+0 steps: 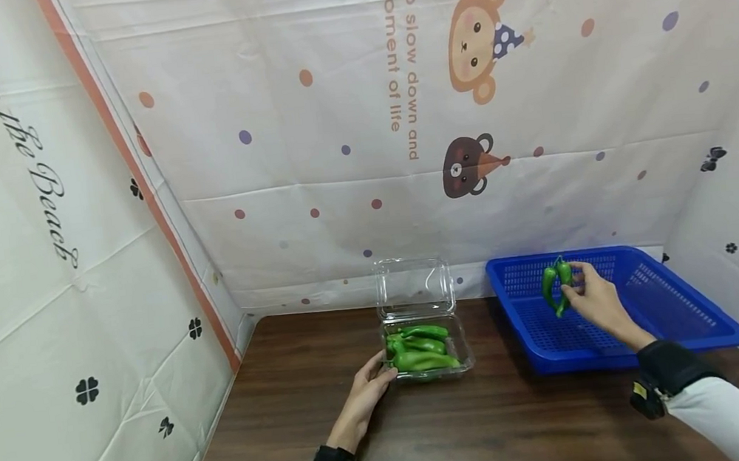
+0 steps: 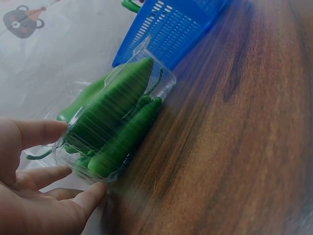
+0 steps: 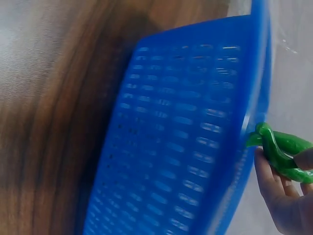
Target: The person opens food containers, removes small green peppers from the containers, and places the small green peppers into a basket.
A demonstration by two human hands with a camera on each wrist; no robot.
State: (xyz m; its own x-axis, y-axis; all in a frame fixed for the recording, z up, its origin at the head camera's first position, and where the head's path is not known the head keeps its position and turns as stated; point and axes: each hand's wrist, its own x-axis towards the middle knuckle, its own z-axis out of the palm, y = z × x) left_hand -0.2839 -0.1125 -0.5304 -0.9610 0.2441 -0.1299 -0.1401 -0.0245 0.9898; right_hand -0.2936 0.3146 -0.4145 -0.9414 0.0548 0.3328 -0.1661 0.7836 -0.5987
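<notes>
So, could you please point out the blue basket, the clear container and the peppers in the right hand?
blue basket (image 1: 720, 334): head view, front right rim.
clear container (image 1: 414, 282): head view, open lid.
peppers (image 1: 550, 281): head view, the left pepper's body.

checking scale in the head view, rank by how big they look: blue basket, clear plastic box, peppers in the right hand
1. blue basket, clearly largest.
2. clear plastic box with its raised lid.
3. peppers held in the right hand, smallest.
All sit at a similar distance, so the order holds.

A dark brown wood-grain table (image 1: 508, 425) runs up to the cloth-draped walls. Directly on it sit a clear plastic clamshell box (image 1: 426, 344), lid up and filled with green peppers, and just beside it a blue perforated plastic basket (image 1: 679, 319).
</notes>
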